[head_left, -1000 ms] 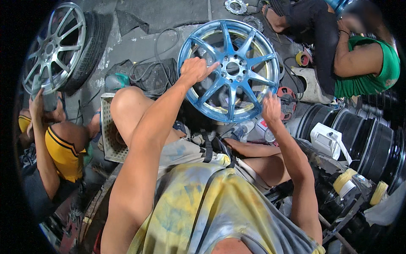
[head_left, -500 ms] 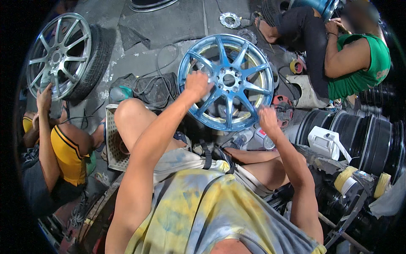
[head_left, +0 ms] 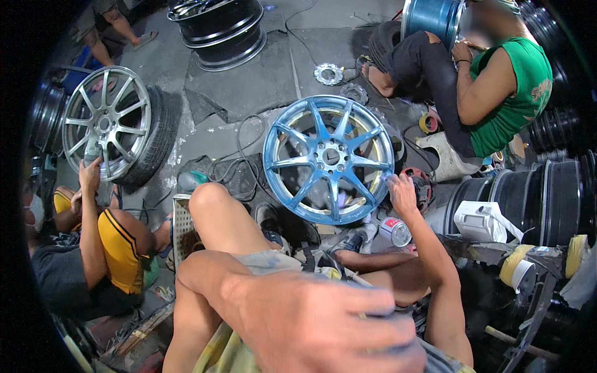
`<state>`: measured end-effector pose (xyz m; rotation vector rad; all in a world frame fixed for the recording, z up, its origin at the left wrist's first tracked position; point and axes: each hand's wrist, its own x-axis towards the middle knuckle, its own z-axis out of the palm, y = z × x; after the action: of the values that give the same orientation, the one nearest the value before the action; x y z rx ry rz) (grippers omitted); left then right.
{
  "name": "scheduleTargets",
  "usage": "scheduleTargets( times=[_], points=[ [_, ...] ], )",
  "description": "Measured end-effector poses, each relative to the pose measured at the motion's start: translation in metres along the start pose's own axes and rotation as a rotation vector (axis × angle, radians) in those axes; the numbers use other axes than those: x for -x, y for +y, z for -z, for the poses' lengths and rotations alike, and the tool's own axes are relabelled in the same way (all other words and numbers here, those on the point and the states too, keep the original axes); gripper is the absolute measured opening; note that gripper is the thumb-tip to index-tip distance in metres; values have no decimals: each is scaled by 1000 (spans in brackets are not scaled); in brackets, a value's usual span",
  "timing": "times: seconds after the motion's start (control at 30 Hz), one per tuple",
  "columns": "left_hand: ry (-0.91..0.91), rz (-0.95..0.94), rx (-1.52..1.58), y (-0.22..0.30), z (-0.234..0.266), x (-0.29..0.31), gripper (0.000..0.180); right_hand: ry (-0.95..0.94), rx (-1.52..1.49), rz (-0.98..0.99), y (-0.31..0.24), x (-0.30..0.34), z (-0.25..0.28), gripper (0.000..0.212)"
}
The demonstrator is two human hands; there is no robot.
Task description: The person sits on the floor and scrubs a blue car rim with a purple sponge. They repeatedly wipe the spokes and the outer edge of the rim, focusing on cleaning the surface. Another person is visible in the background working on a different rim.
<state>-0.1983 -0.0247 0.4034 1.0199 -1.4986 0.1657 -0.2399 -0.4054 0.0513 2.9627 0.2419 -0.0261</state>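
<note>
A blue multi-spoke alloy wheel (head_left: 333, 156) leans face-up in front of my legs, with worn, pale patches along its inner edge. At its right edge, my right hand (head_left: 403, 194) has its bent fingers closed on the outer lip. My left hand (head_left: 329, 323) is raised close to the camera, well apart from the wheel and blurred. Its fingers are curled, and whatever they may hold is hidden. A can (head_left: 395, 231) with a red and white label stands below my right hand.
On the left, a co-worker's hand (head_left: 91, 171) is at a silver wheel (head_left: 104, 123) resting by a tyre. Another person in a green top (head_left: 510, 93) sits at the right beside a blue barrel (head_left: 429, 25). Dark rims (head_left: 522, 199) line the right; a cable (head_left: 239, 155) crosses the floor.
My left hand has left the wheel's spokes and come up toward the camera. My right hand stays near the wheel's right edge. The view has tilted up, showing more floor beyond.
</note>
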Motion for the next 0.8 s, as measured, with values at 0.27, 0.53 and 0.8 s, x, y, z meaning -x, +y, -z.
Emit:
scheduleTargets(
  times=[0.27, 0.53, 0.8],
  points=[
    [81, 80, 88, -22, 16, 8, 30, 14, 21, 118, -4, 21, 4, 25],
    [-268, 789, -313, -111, 19, 99, 43, 36, -210, 152, -25, 32, 6, 26],
    [-286, 1078, -606, -234, 67, 157, 24, -50, -347, 185, -13, 34, -19, 27]
  ],
)
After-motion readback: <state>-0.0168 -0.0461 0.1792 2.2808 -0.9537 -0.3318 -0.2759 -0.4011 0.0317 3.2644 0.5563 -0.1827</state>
